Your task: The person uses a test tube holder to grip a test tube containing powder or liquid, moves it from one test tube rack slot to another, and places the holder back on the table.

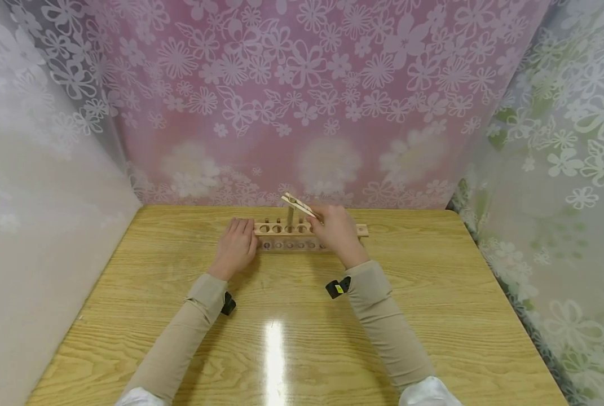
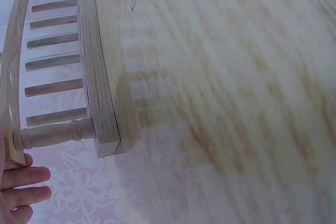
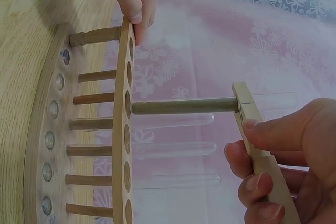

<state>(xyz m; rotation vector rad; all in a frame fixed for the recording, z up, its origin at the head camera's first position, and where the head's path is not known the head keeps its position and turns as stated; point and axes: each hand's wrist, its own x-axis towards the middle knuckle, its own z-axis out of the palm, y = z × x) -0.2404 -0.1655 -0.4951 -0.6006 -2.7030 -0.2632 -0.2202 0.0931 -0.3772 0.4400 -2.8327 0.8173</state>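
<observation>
A wooden test tube rack (image 1: 362, 230) stands near the table's back edge, its top plate pierced by a row of round holes. My left hand (image 1: 236, 242) grips the left end of that plate; in the right wrist view its thumb and fingers (image 3: 137, 17) pinch the end. My right hand (image 1: 334, 228) holds a wooden test tube clamp (image 3: 247, 111), thumb on the front and fingers curled round the handle. Between the clamp's tips is a slender brownish test tube (image 3: 184, 106), upright, lower end right at a middle hole. A clear rounded tube end shows past the clamp.
Clear test tubes (image 3: 176, 149) stand in a row behind the rack's top plate, beside wooden pegs (image 3: 89, 151). The wooden table (image 1: 220, 349) reaches toward me. A pink flowered curtain (image 1: 302, 113) hangs close behind, with pale curtains (image 1: 560, 197) at both sides.
</observation>
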